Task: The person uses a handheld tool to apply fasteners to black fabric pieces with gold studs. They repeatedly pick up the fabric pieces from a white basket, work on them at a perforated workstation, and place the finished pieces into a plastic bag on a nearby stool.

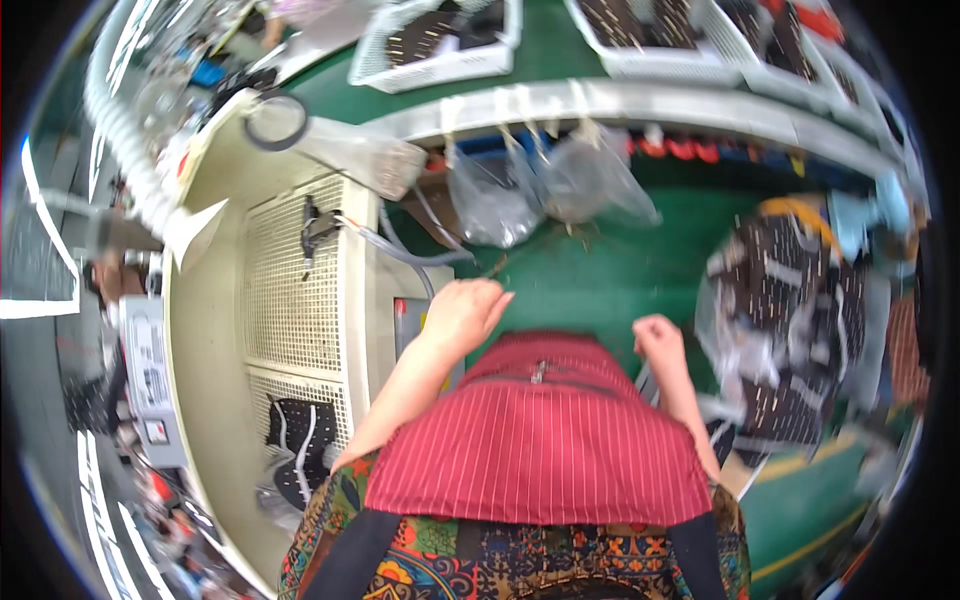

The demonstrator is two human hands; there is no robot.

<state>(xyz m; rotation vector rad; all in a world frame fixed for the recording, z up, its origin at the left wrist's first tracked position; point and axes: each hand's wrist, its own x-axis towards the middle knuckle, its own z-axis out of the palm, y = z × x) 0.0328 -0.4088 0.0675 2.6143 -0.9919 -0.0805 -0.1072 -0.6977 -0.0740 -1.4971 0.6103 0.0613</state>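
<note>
My left hand [464, 317] hovers in front of me, left of the red striped apron [540, 440], its fingers curled together and the thumb lying along them. Nothing shows in it. To the right of the apron my right hand [659, 343] is closed in a loose fist, and I see no thing in it either. Both hands are slightly blurred. Just beyond the left hand runs a grey hose [420, 258]. It leads to a black spray gun [316, 232] lying on the mesh panel [290, 290] of a cream-coloured booth.
Clear plastic bags [495, 200] hang from the bench edge [620, 97] ahead. White baskets [440, 68] of dark pieces stand on the green bench top. At right sits a large bag [785, 300] of dark speckled pieces. More such pieces [300, 440] lie inside the booth [205, 380].
</note>
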